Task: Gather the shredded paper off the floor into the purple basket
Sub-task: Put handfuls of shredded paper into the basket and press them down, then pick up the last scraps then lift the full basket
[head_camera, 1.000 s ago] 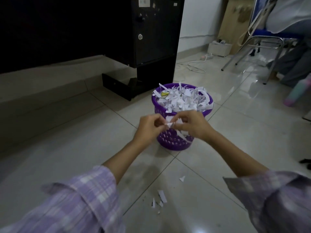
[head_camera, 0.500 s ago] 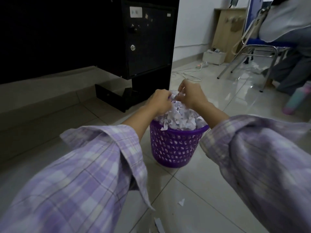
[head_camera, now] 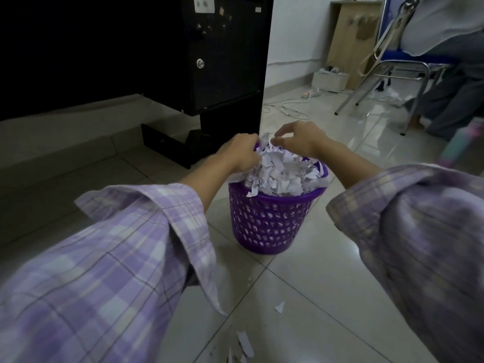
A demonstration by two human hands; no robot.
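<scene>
The purple basket (head_camera: 269,224) stands on the tiled floor, heaped above its rim with white shredded paper (head_camera: 280,174). Both my hands are over the far side of the heap. My left hand (head_camera: 239,153) has its fingers curled into the paper at the left rim. My right hand (head_camera: 301,138) hovers over the top of the heap with arched, spread fingers just touching a raised strip. A small scrap (head_camera: 279,307) and a longer strip (head_camera: 245,343) lie on the floor in front of the basket, among a few tiny bits.
A black cabinet (head_camera: 225,56) stands just behind the basket. A power strip with a white cable (head_camera: 311,94) lies on the floor beyond. At the right are a metal chair (head_camera: 392,69), a seated person (head_camera: 450,82) and a pastel bottle (head_camera: 461,142).
My hands carried paper from in front of the basket up over its top. Since half a second ago my right fingers have spread apart and the left hand has sunk into the heap.
</scene>
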